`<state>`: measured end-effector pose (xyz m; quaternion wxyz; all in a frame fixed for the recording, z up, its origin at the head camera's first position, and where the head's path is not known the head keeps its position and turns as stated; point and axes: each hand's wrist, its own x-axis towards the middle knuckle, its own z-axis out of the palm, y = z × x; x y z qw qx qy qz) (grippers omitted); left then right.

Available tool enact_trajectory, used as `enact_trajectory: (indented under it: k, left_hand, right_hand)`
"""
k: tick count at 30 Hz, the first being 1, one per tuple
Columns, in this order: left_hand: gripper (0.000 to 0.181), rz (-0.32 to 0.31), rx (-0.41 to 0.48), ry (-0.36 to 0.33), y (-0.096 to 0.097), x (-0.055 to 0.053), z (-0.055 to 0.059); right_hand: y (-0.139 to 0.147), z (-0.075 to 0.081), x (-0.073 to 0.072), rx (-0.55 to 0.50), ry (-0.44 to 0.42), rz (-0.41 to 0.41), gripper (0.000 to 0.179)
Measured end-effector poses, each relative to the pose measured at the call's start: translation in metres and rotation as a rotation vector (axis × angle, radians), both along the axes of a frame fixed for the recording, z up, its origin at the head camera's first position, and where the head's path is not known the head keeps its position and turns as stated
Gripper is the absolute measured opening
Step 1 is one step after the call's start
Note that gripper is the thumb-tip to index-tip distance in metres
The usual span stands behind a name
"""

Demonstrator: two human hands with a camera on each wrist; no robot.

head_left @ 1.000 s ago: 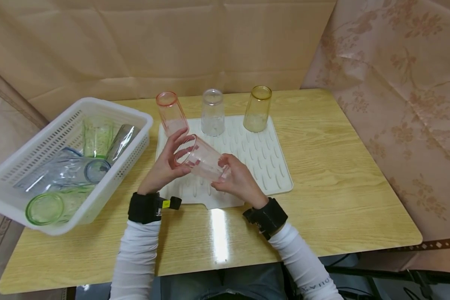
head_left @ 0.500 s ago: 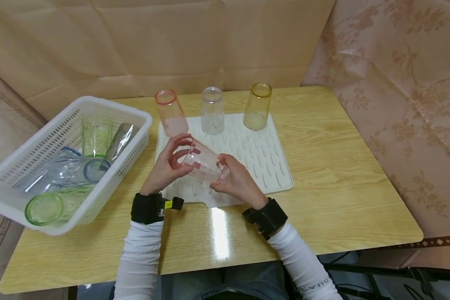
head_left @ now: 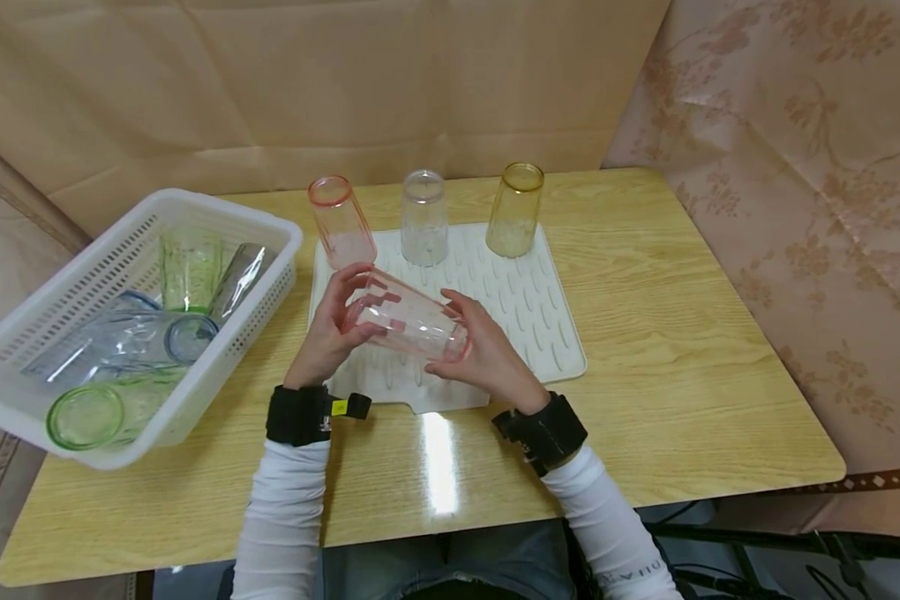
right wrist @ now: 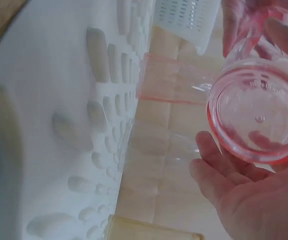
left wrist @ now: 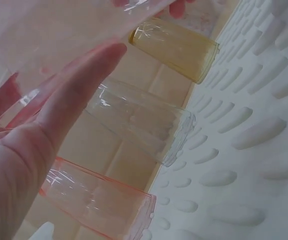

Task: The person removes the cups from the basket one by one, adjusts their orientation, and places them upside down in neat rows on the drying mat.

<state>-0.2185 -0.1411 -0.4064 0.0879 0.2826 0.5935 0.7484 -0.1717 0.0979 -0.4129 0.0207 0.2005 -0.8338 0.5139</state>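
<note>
A pink drinking glass point(head_left: 412, 321) is held tilted above the white ridged mat point(head_left: 532, 337), its base towards the right. My left hand point(head_left: 332, 329) grips the mouth end, fingers over the top and thumb below. At the base end, my right hand point(head_left: 487, 354) holds the glass with fingers and thumb on either side; the round base point(right wrist: 257, 115) faces the right wrist camera. Along the mat's far edge stand another pink glass point(head_left: 342, 223), a clear glass point(head_left: 424, 221) and a yellow glass point(head_left: 516, 212), narrower ends up.
On the left of the wooden table point(head_left: 667, 350) sits a white perforated basket point(head_left: 270, 292). Inside lie a blue-tinted glass point(head_left: 150, 337), a green glass point(head_left: 90, 417), an upright green glass point(head_left: 190, 267) and a grey glass point(head_left: 240, 279). A beige cloth point(head_left: 345, 83) hangs behind.
The held pink glass has moved slightly to the right and turned a little flatter. The right hand has shifted slightly right, with more of the base showing. The standing glasses remain in place.
</note>
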Motion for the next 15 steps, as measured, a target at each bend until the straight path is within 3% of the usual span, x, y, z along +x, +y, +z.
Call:
enact_trajectory:
  k: [5, 15]
  left_hand:
    - [0.081, 0.021, 0.042, -0.003, 0.001, 0.0, -0.002]
    - [0.079, 0.035, 0.075, -0.021, 0.004, 0.001, -0.004]
  right_hand:
    - [0.006, -0.002, 0.002, -0.069, 0.01, -0.016, 0.101]
    - [0.008, -0.008, 0.009, -0.331, -0.047, 0.012, 0.094]
